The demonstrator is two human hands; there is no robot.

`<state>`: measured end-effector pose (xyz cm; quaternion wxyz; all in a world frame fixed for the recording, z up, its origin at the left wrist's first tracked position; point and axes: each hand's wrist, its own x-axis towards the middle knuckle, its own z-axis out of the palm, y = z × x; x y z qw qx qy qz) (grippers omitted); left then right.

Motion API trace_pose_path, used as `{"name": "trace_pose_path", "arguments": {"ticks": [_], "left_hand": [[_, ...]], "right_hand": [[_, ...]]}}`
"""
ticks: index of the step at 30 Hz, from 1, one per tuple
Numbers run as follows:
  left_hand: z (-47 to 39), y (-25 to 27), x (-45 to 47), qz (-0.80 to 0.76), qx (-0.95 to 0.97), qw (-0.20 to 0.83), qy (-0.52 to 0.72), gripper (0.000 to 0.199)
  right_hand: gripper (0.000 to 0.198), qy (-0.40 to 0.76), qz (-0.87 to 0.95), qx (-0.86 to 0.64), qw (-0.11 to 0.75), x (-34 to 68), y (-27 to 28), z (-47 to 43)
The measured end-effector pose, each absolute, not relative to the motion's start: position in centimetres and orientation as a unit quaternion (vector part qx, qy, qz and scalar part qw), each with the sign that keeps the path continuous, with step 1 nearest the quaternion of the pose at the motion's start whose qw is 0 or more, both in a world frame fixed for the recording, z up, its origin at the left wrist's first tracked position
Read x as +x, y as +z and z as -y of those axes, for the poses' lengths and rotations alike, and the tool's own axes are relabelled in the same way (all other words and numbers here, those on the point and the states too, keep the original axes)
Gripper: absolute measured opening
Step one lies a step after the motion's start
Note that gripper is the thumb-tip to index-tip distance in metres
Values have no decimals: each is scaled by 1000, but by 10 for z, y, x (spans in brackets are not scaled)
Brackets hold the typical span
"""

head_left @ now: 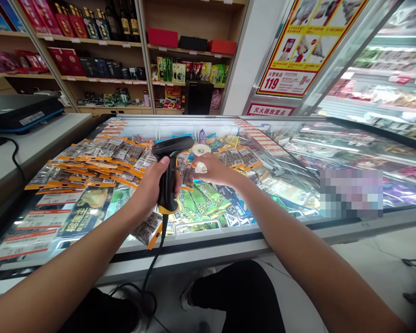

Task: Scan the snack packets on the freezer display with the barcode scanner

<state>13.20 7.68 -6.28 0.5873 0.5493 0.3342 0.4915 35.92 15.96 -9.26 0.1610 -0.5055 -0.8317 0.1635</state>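
Observation:
My left hand [156,182] is wrapped around the grip of a black and yellow barcode scanner [168,178], its head turned to the right and its cord hanging down over the freezer's front edge. Just right of the scanner, my right hand [211,170] has its fingers curled at the edge of a small clear packet with an orange border [187,178]. A round white piece [201,149] shows just beyond those fingers; its kind is unclear. Many similar packets [107,148] lie in overlapping rows on the glass lid to the left, and more packets [241,157] lie to the right.
Under the glass, the chest freezer [208,249] holds green packs [201,199] and other frozen goods. At left, a scale [21,111] stands on a counter [55,138]. Shelves with bottles and boxes [162,38] line the back. The scanner cord [149,273] loops near my feet.

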Motion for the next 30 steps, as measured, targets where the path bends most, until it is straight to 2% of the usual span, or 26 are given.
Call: {"name": "trace_pose_path", "arguments": {"ticks": [2,5,9,12,16,24,30], "left_hand": [[-77,-65,132,-330,556,590,484,53],[-77,-69,131,-328,567,596,465,52],[-73,-72,130,-325,589,609,419,49],[-69,-72,131,-319,611,614,385,49],[-67,-72,133,-340,615,607,370,50],[-64,-69,135,-314,581,632,406,52],[-63,-68,134,-312,589,625,407,52]], "right_hand": [[49,190,808,-534,162,367,-90,-161],[54,293,746,-566,193,381,-82,-161],[25,415,662,-549,298,393,-73,-161],[20,458,584,-546,389,396,-66,-162],[21,400,544,-586,448,395,-58,-161],[16,337,617,-589,400,393,-51,-153],[13,332,626,-578,406,391,-51,-155]]}}
